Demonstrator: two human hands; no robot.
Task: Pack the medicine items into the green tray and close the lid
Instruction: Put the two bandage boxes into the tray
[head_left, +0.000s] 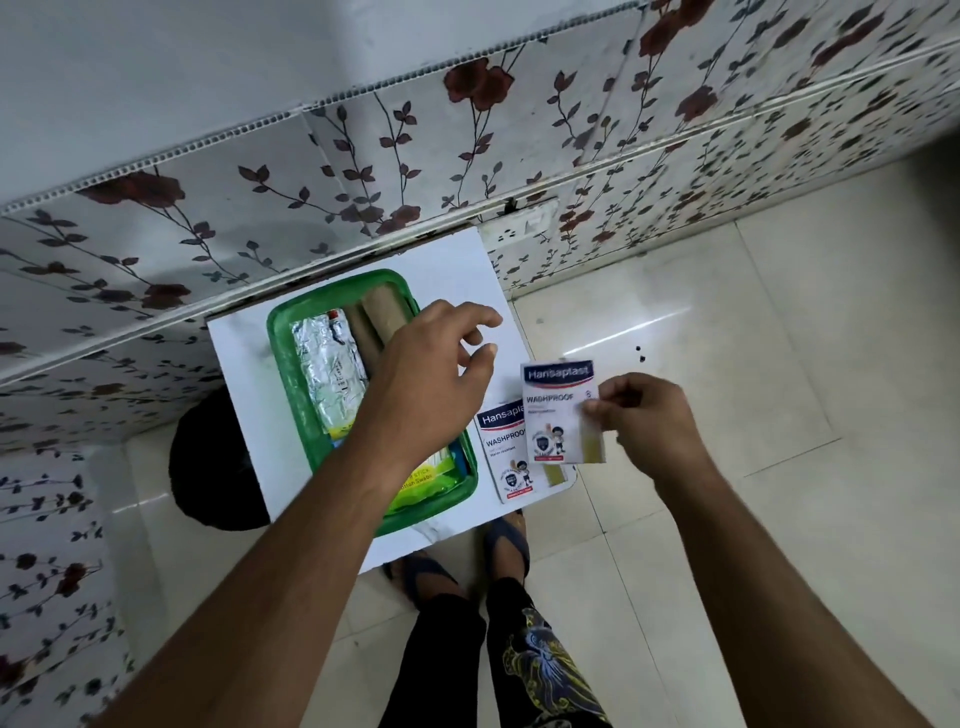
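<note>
A green tray (291, 395) lies on a small white table (244, 353). Inside it are a silver foil pack (327, 374), two brown bandage rolls (376, 312) and a green cotton swab packet (423, 480). My left hand (436, 364) hovers over the tray's right side with fingers apart, holding nothing. My right hand (644, 421) pinches a white Hansaplast plaster pack (558, 415) by its right edge, lifted just right of the tray. A second Hansaplast pack (506, 457) lies flat on the table under it. No lid is in view.
The table stands against a floral-patterned wall (467, 156) with a white socket (519, 228). A black round object (208, 467) sits on the floor left of the table. My feet in sandals (457, 561) stand at the table's near edge on glossy tiles.
</note>
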